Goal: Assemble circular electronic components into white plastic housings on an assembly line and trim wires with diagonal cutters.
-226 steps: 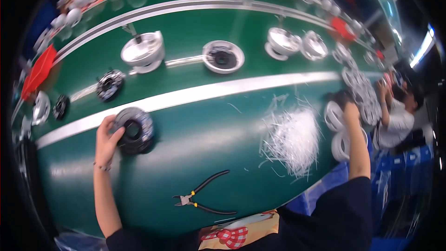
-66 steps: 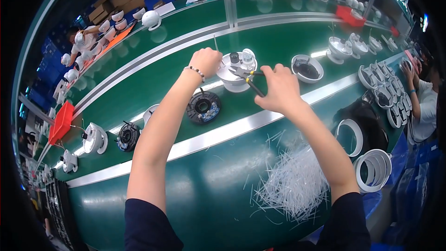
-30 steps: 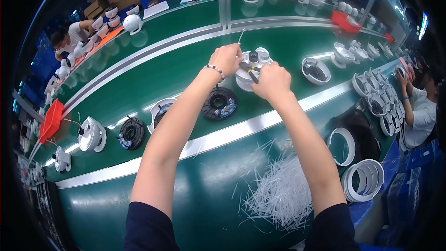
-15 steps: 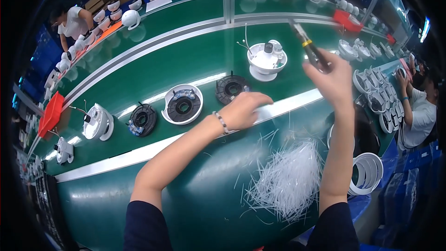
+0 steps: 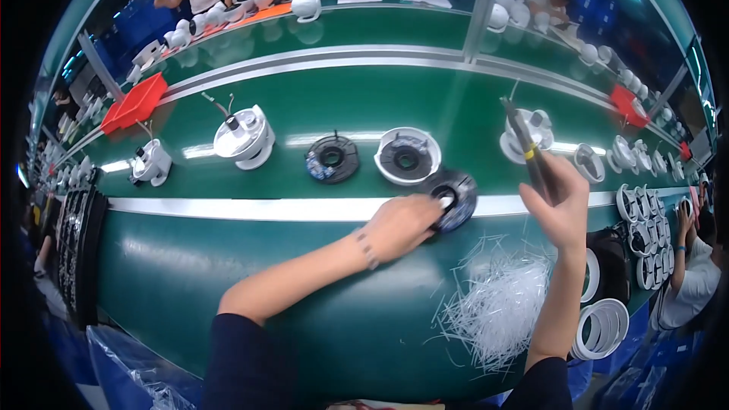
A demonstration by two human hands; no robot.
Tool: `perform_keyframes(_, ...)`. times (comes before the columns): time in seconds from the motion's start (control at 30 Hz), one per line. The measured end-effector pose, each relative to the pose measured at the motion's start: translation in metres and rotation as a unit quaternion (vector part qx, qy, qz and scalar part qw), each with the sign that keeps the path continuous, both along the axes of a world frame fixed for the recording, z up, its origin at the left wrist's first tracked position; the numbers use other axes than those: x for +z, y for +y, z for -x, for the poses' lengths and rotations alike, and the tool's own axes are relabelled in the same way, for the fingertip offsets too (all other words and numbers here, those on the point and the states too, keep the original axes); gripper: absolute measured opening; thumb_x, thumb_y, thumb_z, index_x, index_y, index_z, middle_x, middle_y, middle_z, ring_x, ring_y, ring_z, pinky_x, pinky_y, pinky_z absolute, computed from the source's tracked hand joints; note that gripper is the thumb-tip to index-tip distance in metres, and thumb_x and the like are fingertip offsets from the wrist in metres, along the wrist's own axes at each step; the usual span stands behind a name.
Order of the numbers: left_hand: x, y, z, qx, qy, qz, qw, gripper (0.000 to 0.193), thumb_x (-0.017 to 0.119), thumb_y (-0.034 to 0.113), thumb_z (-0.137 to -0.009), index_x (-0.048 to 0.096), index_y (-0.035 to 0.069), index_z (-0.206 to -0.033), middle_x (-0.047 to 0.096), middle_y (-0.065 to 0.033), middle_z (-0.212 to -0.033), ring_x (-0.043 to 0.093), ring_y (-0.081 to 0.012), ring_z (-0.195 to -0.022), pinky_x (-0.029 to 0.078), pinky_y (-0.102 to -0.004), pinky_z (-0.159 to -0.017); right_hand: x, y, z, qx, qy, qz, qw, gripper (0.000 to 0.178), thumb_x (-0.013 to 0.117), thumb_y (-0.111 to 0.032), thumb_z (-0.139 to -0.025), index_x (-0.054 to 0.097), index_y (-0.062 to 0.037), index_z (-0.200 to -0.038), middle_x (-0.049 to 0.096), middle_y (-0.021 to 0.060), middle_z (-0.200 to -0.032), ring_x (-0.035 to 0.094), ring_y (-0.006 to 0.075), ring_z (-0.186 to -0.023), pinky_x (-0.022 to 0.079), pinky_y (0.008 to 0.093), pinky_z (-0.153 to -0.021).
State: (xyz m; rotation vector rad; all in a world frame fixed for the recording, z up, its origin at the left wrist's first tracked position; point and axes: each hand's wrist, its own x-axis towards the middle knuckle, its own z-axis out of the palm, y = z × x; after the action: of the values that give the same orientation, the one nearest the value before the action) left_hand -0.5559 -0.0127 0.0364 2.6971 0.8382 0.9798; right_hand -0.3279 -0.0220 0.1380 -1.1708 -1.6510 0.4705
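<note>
Left hand (image 5: pixel 401 228): closed around the left side of a black ring-shaped part (image 5: pixel 465 191), with fingers partly hidden.
Black ring-shaped part: held tilted over the white strip (image 5: pixel 228 209), just beside the white bowl (image 5: pixel 437 156); cannot tell whether touching either.
White bowl: standing on the green bench (image 5: pixel 342 99), with a similar black disc (image 5: pixel 389 156) seated inside.
Right hand (image 5: pixel 563 196): wrapped around black-handled side cutters (image 5: pixel 530 152), tip end upward, before a white housing (image 5: pixel 541 130); blurred, cannot tell how widely spread.
White slivers (image 5: pixel 501 304): heaped below the right hand in view.
</note>
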Motion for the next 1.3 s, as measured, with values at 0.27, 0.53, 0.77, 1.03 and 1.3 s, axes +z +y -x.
perform_keyframes(0.27, 0.035, -0.14, 0.156, 0.143, 0.304, 0.166, 0.927, 0.039, 0.071, 0.019, -0.062, 0.055, 0.004, -0.094, 0.06, -0.0107, -0.094, 0.058, -0.0273, -0.085, 0.045, -0.0362, -0.07, -0.021, -0.016, 0.066, 0.044, -0.153, -0.001, 0.987, 0.043, 0.068, -0.018, -0.052, 0.062, -0.0015, -0.092, 0.048, 0.0039, -0.063, 0.034, 0.0099, -0.045, 0.027, 0.0241, -0.041)
perform_keyframes(0.53, 0.016, 0.008, 0.151, 0.27, 0.108, 0.051, 0.955, 0.063, 0.06, 0.044, -0.071, 0.044, 0.004, -0.117, 0.044, -0.0197, -0.121, 0.041, -0.0344, -0.113, 0.041, -0.0442, -0.086, 0.0, -0.043, 0.129, 0.096, -0.143, -0.038, 0.984, 0.043, 0.069, -0.017, -0.052, 0.062, -0.0026, -0.092, 0.048, 0.0039, -0.062, 0.036, 0.0105, -0.046, 0.029, 0.024, -0.042)
perform_keyframes(0.77, -0.021, 0.014, 0.166, 0.293, 0.206, 0.113, 0.927, 0.049, 0.065, 0.026, -0.069, 0.048, 0.013, -0.113, 0.043, -0.0153, -0.122, 0.042, -0.0368, -0.109, 0.045, -0.0412, -0.083, 0.006, -0.07, 0.121, 0.043, -0.198, 0.028, 0.979, 0.042, 0.068, -0.014, -0.051, 0.062, -0.0025, -0.091, 0.047, 0.002, -0.064, 0.035, 0.0082, -0.046, 0.028, 0.022, -0.041)
perform_keyframes(1.03, 0.03, -0.093, 0.283, 0.353, 0.278, 0.2, 0.871, 0.045, 0.068, 0.029, -0.067, 0.055, 0.012, -0.107, 0.053, -0.0128, -0.104, 0.049, -0.0327, -0.095, 0.044, -0.0391, -0.082, -0.005, -0.064, 0.159, 0.102, -0.177, 0.04, 0.978, 0.043, 0.069, -0.017, -0.051, 0.061, -0.0012, -0.09, 0.048, 0.0037, -0.064, 0.038, 0.0103, -0.047, 0.031, 0.0227, -0.043)
perform_keyframes(1.3, 0.066, -0.155, 0.259, 0.376, 0.204, 0.04, 0.903, 0.07, 0.054, 0.058, -0.069, 0.05, 0.003, -0.112, 0.048, -0.0202, -0.115, 0.038, -0.0385, -0.112, 0.035, -0.0501, -0.086, -0.009, -0.07, 0.211, 0.156, -0.177, 0.051, 0.97, 0.04, 0.069, -0.017, -0.05, 0.061, -0.0028, -0.087, 0.048, 0.0032, -0.064, 0.038, 0.0116, -0.047, 0.031, 0.0239, -0.043)
